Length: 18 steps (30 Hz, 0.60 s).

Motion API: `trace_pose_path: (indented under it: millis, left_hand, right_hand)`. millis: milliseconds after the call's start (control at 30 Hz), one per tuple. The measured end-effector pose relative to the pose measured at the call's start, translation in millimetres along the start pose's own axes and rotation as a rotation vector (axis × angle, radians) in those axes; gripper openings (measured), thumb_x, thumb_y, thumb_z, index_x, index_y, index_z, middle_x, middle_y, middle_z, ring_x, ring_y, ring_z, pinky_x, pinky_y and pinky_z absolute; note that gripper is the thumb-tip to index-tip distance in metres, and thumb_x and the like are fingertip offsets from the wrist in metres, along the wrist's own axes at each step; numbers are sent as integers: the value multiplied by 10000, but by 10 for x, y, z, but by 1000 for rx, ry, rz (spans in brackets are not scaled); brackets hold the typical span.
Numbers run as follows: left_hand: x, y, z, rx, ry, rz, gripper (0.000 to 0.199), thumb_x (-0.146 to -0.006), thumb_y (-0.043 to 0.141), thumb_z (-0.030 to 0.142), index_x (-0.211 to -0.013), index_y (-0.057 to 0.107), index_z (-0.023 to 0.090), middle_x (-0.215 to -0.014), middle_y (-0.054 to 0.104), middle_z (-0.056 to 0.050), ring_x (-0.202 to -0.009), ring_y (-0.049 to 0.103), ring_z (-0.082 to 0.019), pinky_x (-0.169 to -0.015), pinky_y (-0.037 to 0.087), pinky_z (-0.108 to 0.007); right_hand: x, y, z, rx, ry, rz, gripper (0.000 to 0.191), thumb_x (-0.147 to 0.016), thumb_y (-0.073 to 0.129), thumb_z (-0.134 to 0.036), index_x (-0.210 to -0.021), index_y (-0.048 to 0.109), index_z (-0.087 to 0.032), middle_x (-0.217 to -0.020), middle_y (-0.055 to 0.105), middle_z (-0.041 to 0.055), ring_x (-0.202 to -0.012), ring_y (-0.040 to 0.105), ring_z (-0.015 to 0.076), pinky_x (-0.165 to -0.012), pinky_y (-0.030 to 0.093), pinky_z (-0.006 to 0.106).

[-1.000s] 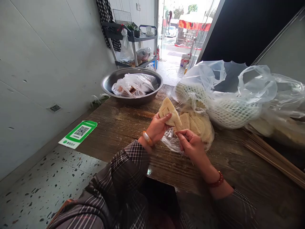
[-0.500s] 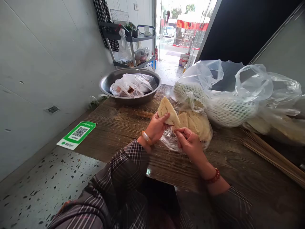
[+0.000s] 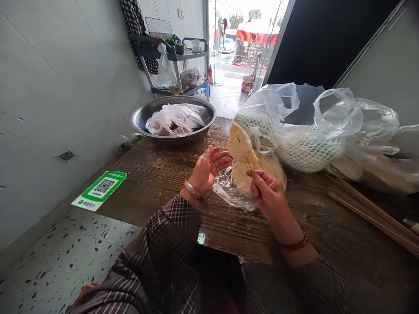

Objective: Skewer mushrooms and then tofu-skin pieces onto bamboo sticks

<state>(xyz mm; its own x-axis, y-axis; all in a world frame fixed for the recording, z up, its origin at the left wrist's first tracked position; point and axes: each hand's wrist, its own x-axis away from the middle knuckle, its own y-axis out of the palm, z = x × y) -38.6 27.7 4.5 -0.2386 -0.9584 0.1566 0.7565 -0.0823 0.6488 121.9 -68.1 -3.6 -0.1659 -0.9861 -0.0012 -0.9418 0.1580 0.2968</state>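
Though behind skewered bread (image 3: 241, 147), bags (image 3: 309, 148) near.

Daylight pours through the doorway (image 3: 237, 72), bleaching the sky outside almost white. Highlights gleam on the plastic bags (image 3: 314, 148) and the metal bowl (image 3: 173, 139). Shadow swallows the lower right of the table (image 3: 144, 187); the sleeves (image 3: 175, 218) look dim and partly smeared, and wide-angle distortion stretches the edges.

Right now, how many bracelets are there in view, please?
2: a pale bangle, worn behind the open left hand; a red bracelet, worn behind the right hand, which pinches a stick. The sleeves may hide others.
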Motion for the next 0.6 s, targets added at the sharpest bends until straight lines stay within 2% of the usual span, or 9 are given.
trace_pose_path:
  millis: [167,433,600]
  left_hand:
    - [-8,-4,-31,-34,18,-65,370,-879,678,483,-1035,613,153,-896,743,-89,-751,719,-187,-766,566,-335]
    - [-10,-16,-31,-27,37,-95,357,-881,675,476,-1010,663,144,-926,758,-99,-805,709,-186,-751,565,-305]
    - [-8,-3,-10,7,103,-78,247,-875,705,351,-999,689,137,-948,757,-80,-816,702,-158,-684,550,-239]
  right_hand:
    - [24,22,-20,16,29,-39,369,-832,718,-511,-947,665,-164,-467,444,-92,-385,288,56,-354,192,204]
    - [35,-15,25,35,45,-126,326,-886,686,-481,-979,677,-169,-484,451,-88,-389,305,54,-359,218,198]
    - [37,-28,41,100,57,-159,323,-896,673,-474,-962,687,-158,-480,459,-84,-386,314,51,-363,219,192]
